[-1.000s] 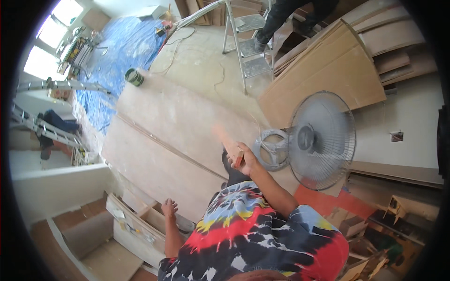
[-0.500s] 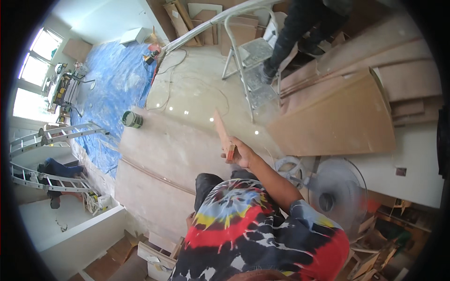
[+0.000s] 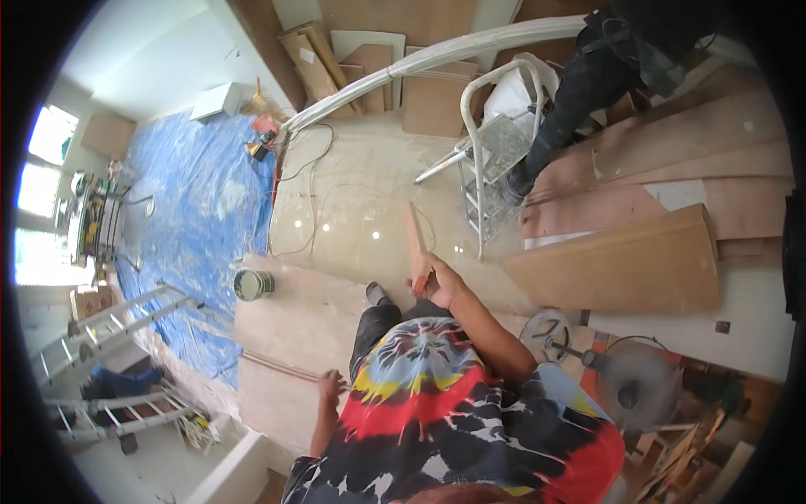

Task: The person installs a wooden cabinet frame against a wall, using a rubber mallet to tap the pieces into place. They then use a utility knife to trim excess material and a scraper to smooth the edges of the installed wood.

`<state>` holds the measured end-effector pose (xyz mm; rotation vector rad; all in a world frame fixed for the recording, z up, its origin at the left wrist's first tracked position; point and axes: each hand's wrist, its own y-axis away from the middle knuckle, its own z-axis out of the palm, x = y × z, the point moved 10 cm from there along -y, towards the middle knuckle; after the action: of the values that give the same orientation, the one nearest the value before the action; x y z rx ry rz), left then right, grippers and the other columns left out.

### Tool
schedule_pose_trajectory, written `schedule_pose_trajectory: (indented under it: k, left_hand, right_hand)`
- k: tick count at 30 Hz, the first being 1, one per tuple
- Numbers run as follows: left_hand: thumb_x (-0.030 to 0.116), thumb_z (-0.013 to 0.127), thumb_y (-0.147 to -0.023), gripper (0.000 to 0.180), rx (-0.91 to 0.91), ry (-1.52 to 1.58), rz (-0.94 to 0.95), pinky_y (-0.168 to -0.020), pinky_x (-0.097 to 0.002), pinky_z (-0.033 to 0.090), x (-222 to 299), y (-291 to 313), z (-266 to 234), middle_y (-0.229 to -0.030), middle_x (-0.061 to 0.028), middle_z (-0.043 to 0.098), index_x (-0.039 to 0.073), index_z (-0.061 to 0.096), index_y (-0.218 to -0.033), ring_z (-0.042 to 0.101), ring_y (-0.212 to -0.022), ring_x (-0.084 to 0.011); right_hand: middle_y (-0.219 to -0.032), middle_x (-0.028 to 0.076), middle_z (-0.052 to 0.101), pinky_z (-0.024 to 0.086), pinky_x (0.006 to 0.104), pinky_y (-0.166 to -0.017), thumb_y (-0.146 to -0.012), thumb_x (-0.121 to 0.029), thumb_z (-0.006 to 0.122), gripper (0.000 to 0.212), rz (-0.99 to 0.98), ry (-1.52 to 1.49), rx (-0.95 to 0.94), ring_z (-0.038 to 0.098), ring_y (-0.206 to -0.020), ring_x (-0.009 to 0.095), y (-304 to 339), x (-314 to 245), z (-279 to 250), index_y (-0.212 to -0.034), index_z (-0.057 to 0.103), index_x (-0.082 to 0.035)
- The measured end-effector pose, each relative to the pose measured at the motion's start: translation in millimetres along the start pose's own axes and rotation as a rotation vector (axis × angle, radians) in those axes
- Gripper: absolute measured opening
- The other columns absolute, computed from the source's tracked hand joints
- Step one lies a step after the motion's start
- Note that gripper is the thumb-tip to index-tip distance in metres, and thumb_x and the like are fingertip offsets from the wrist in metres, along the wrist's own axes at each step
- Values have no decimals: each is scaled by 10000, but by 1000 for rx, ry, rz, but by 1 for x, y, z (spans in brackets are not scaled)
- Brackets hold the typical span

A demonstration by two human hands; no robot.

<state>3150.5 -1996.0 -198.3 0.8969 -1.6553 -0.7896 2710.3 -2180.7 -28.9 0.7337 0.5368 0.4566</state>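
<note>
My right hand (image 3: 443, 284) is closed around the lower end of a long, narrow piece of wood (image 3: 415, 237), whose tapered end points away from me. A reddish-orange patch shows at the gripped end; I cannot tell whether it belongs to the wood. Low at my left side, my left hand (image 3: 331, 385) hangs with loosely bent fingers and nothing visible in it. Nearest to it are thin wooden strips (image 3: 281, 363) lying on a large plywood sheet (image 3: 298, 311); whether it touches them I cannot tell.
A green-and-white bucket (image 3: 253, 284) stands by the blue floor sheet (image 3: 189, 218). Ahead right, a person's leg is on a step ladder (image 3: 495, 160). Brown boards (image 3: 621, 265) are stacked at right, beside a standing fan (image 3: 634, 391). A ladder (image 3: 126, 323) stands left, another person beyond.
My left hand has come out from beside my shirt into fuller view. A foot now shows ahead of me. The right hand keeps its hold on the wood while the view has shifted.
</note>
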Motion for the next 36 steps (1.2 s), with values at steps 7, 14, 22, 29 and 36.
schedule_pose_trajectory:
  k: [7,14,22,29,36]
  left_hand:
    - [281,558,-984,432,221,132,106,-648,-375,535,227,-95,-123,-1114,-136,657,56,513,-1350,670,-845,-248]
    - [344,619,-933,353,63,45,74,-641,-415,530,321,-228,-85,-1025,-113,662,69,577,-1151,666,-823,-275]
    - [317,589,-939,272,-201,-608,154,-615,-410,519,417,-335,-17,-943,-87,652,95,608,-1094,656,-782,-254]
    - [293,563,-943,215,-365,-755,191,-593,-406,509,563,-479,51,-871,-65,644,118,635,-1044,646,-745,-236]
    - [236,607,-910,310,-352,-501,301,-560,-302,497,871,-631,119,-929,-32,654,95,613,-1186,648,-703,-144]
  right_hand:
    - [-1167,111,508,544,388,-597,-849,-525,707,718,-136,-92,-1,652,-963,316,-93,-89,79,-1372,406,-137]
    - [-1083,71,528,534,364,-524,-873,-513,683,723,-375,-133,102,659,-938,274,-218,-190,99,-1428,392,-153]
    - [-872,73,554,515,301,-480,-933,-281,658,715,-769,-15,359,590,-648,137,-323,-343,76,-1520,291,-101]
    - [-823,61,614,484,272,-472,-901,-256,699,755,-859,212,830,578,-577,112,-328,-447,48,-1527,305,-101]
    - [-838,116,676,526,311,-592,-848,-237,767,802,-1008,261,1162,650,-654,166,-330,-539,11,-1502,344,-47]
